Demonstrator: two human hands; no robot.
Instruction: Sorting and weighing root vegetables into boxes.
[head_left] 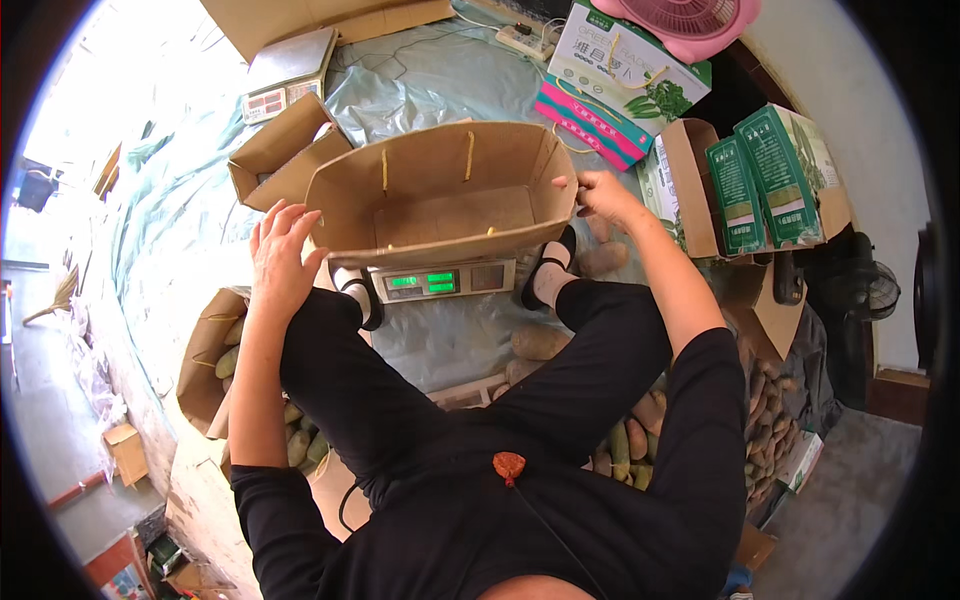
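Observation:
An open brown cardboard carrier box (420, 225) with yellow cord handles stands on a digital scale (495, 277) between my feet. Nothing lies on the part of its inside floor that I can see. My right hand (605, 197) grips the right end wall of the box, with a fingertip showing over its inner side. At the left end my left hand (280, 255) is raised with its fingers apart, close to the wall; whether it touches the cardboard I cannot tell. Green digits glow on the scale's display (422, 283).
Long root vegetables (540, 342) lie around my legs, with a heap (768, 405) at the right. A filled carton (205, 370) stands at the left. Green-and-white boxes (765, 180), a pink fan (690, 25), another scale (290, 75) and plastic sheeting (400, 100) surround the spot.

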